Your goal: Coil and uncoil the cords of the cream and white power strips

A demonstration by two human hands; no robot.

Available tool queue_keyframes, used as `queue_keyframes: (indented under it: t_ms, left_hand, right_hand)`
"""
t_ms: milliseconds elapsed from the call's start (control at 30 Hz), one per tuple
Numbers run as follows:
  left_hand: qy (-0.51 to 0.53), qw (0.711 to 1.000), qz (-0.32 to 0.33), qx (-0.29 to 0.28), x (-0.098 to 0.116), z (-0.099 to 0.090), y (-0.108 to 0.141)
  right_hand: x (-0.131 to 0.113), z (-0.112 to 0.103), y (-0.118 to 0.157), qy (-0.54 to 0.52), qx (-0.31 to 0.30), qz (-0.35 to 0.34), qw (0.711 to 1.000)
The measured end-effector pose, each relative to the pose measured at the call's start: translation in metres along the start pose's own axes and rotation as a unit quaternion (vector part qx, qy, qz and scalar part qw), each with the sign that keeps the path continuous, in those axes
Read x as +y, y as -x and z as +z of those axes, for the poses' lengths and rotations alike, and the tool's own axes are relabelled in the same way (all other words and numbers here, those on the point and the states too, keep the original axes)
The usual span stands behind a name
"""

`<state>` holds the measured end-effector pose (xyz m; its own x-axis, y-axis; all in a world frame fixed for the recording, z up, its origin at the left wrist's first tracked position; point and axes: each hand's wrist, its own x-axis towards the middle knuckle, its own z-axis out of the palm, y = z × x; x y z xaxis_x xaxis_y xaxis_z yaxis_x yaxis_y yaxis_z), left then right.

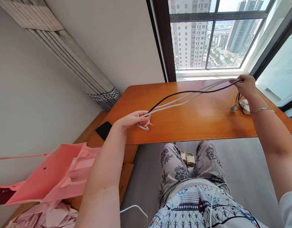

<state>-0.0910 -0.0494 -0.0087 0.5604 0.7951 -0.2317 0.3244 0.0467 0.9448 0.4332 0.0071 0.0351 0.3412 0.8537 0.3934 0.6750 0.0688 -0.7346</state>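
My left hand is closed around a black cable and white cables, above the front left part of the wooden table. Farther right, my right hand pinches the same bundle near the window side. Between both hands the cables stretch across, the black one bowing slightly upward. A small white loop hangs below my left fingers. Under my right hand dangle cable ends with a pale plug; a white object behind them is partly hidden by my wrist.
A flat black object lies at the table's left end. Beside my left arm stands a pink bag, with pink cloth below it. More cable trails over my lap. Slippers sit beneath the table; a window lies beyond.
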Motion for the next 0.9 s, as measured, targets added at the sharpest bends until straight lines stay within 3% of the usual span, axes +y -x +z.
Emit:
queue_keyframes:
  t_ms: [67,133,267,333,467,533,600,700,800,900]
  left_hand:
    - [0.087,0.991,0.088,0.056,0.001,0.0,0.006]
    - [0.184,0.964,0.149,0.124,0.008,0.002,0.01]
    - [0.375,0.859,0.21,0.277,0.035,0.015,0.015]
    - [0.428,0.806,0.252,0.322,0.05,0.023,0.015]
    - [0.485,0.716,0.317,0.389,0.07,0.03,0.013]
    - [0.498,0.696,0.322,0.405,0.076,0.031,0.007]
    - [0.499,0.704,0.309,0.4,0.081,0.034,-0.004]
    - [0.455,0.74,0.303,0.391,0.085,0.046,-0.029]
    - [0.33,0.8,0.32,0.386,0.082,0.064,-0.058]
    - [0.171,0.874,0.309,0.333,0.075,0.082,-0.081]
  right_hand:
    - [0.011,0.002,-0.001,0.025,-0.035,-0.004,0.999]
    - [0.025,0.008,-0.001,0.04,-0.078,-0.015,0.996]
    - [0.056,0.028,0.005,0.082,-0.195,-0.036,0.977]
    - [0.068,0.037,0.015,0.132,-0.241,-0.032,0.961]
    - [0.078,0.048,0.048,0.289,-0.239,-0.053,0.926]
    - [0.075,0.052,0.064,0.355,-0.237,-0.084,0.901]
    - [0.067,0.057,0.076,0.393,-0.26,-0.11,0.875]
    - [0.046,0.064,0.091,0.429,-0.317,-0.165,0.83]
    - [0.019,0.07,0.105,0.456,-0.356,-0.248,0.777]
    - [-0.008,0.074,0.117,0.441,-0.361,-0.347,0.744]
